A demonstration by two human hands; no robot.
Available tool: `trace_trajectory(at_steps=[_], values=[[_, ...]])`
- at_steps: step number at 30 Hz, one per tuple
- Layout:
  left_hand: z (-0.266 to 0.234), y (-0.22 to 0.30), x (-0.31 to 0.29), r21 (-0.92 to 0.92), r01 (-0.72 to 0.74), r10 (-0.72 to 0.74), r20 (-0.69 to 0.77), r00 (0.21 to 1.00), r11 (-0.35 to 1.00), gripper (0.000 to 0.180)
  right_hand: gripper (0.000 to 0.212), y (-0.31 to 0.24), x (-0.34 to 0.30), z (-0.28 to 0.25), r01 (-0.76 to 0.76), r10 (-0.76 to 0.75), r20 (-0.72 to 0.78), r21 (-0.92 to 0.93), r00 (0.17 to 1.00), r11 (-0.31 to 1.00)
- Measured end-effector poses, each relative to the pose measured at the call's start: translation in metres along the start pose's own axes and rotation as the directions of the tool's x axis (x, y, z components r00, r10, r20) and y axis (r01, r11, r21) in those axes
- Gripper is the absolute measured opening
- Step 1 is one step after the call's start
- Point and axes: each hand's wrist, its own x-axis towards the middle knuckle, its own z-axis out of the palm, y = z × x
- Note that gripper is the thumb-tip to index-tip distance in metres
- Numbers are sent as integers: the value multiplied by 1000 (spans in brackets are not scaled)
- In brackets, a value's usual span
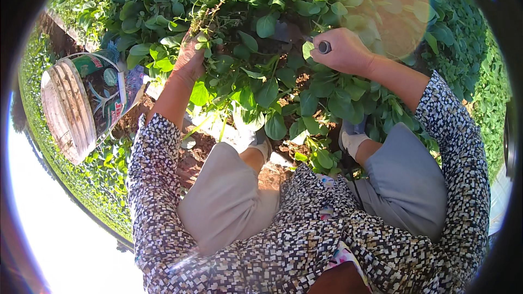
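Nearest the camera: the person's torso in a checked black-and-white top, both sleeves running outward. The person squats, with knees bent in grey trousers and pale socks showing at the feet.

Ground underfoot: reddish bare soil, dry, with a few pale stones, visible between the legs and at near left. No surface of any kind here; the work is done on the ground, outdoors, in strong sun.

Beyond the feet: a dense bed of leafy green plants with broad oval leaves, which fills the middle and far field.

Left hand: sunk in the foliage at centre left, fingers clenched round a bunch of stems that rises above the knuckles.

Right hand: at centre right, level with the left and well apart from it, fingers clenched on the handle of a small tool. Its dark blade points left toward the bunch; the tip is hidden among the leaves.

Left of the scene: a basket-like container of pale slats, lined with a printed sack, lying beside the bed, apart from both hands.

Far field: more low green growth on every side. A lens flare covers the upper right.
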Motion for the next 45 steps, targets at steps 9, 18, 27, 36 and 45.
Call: trace_trajectory(at_steps=[9,18,27,36,45], values=[[84,12,28,879,-336,155,405,901,-339,61,22,-13,1,-4,-57,57,-37,11,998,998],[86,14,39,898,-334,201,398,895,-287,42,25,-23,36,0,-78,79,19,-59,997,995],[64,20,39,949,-267,229,301,926,-169,33,31,-17,1,3,-42,50,-109,76,993,996],[60,8,36,932,-339,394,267,880,127,35,29,-36,48,-3,-130,136,-90,72,987,989],[1,-19,10,797,-570,487,425,763,198,56,23,-7,5,-2,77,-81,-12,-186,997,979]])
